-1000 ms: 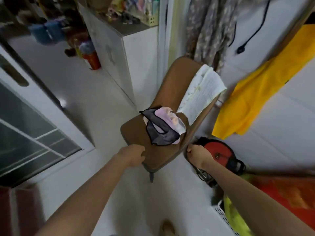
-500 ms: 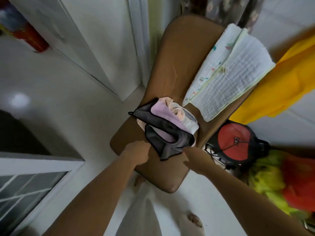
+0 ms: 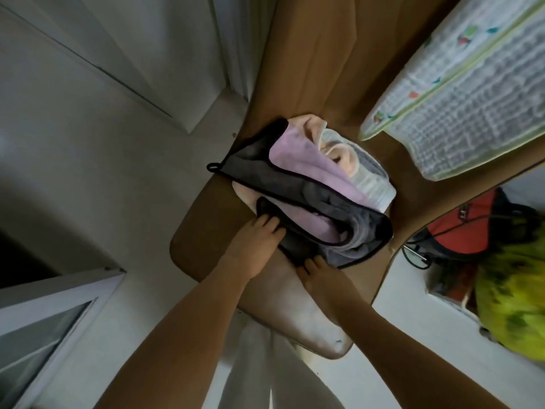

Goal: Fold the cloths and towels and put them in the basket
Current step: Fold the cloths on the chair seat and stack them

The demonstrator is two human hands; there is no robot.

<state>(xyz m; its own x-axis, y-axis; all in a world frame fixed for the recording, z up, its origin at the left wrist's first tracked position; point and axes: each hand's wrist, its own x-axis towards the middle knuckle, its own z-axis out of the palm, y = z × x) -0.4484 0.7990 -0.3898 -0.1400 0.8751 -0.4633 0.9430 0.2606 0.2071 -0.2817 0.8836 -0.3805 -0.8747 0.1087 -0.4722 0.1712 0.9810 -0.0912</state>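
A pile of cloths lies on the seat of a brown chair (image 3: 318,69): a dark grey cloth with black edging (image 3: 318,199) wraps a lilac cloth (image 3: 298,160), with a peach one (image 3: 312,128) and a white ribbed one (image 3: 368,178) behind. My left hand (image 3: 253,249) lies on the near left edge of the grey cloth, fingers on its black border. My right hand (image 3: 321,276) pinches the grey cloth's near corner. A white waffle towel with green trim (image 3: 472,93) hangs over the chair's right side.
A white door and frame (image 3: 165,54) stand left of the chair. To the right, on the floor, are a red and black object (image 3: 472,231) and a yellow-green bundle (image 3: 516,299). A glass panel (image 3: 38,335) is at lower left. No basket shows.
My head has moved closer over the chair. Both hands left the seat's front edge and went forward onto the grey cloth's near edge.
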